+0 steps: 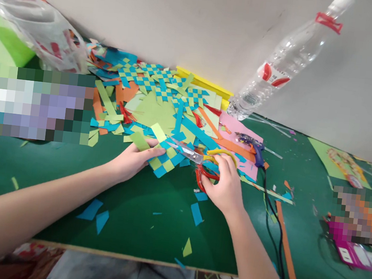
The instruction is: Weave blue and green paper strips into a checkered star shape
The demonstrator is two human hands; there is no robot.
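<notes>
My left hand point(137, 158) pinches a small woven paper piece point(167, 159) of blue and light green strips, with loose strip ends sticking out at its upper left. In my right hand point(226, 184) are scissors point(193, 154) with yellow and red handles. Their blades point left and lie at the upper edge of the woven piece; whether they are cutting a strip I cannot tell. Behind both hands lies a pile of finished-looking blue and green woven pieces point(159, 80) on light green paper point(157, 111).
A clear bottle point(282, 61) leans by the wall at right. Near it are a blue glue gun point(254, 147) with a black cord and pink paper point(228, 126). A plastic bag point(47, 29) stands at left. Paper scraps point(196, 213) litter the green table point(122, 226).
</notes>
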